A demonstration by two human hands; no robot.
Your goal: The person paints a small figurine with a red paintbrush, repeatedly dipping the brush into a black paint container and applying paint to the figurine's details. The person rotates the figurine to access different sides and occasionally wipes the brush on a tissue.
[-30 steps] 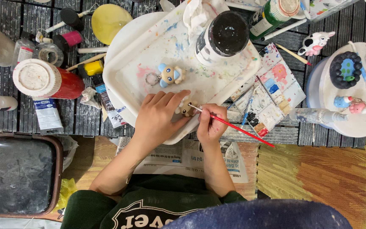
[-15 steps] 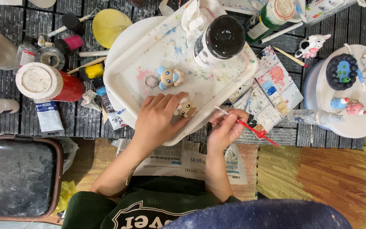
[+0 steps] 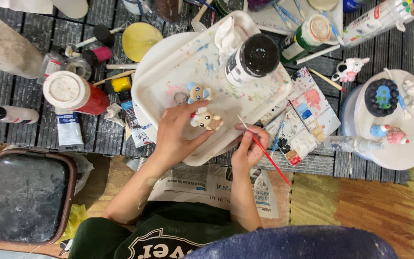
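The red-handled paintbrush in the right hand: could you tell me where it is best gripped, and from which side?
Grip the paintbrush low on its red handle, near the tip, where the right hand pinches it now. Come from the person's side: the long handle slants back right, leaving the tip free toward the tan figurine.

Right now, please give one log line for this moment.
left hand: holds small beige animal figurine | right hand: holds thin red-handled paintbrush | under them: white paint-spattered plastic tray

Left hand (image 3: pixel 176 139) lies forward, fingers (image 3: pixel 198 113) curled in a hold; right hand (image 3: pixel 248 146) pinches, wrist bent.
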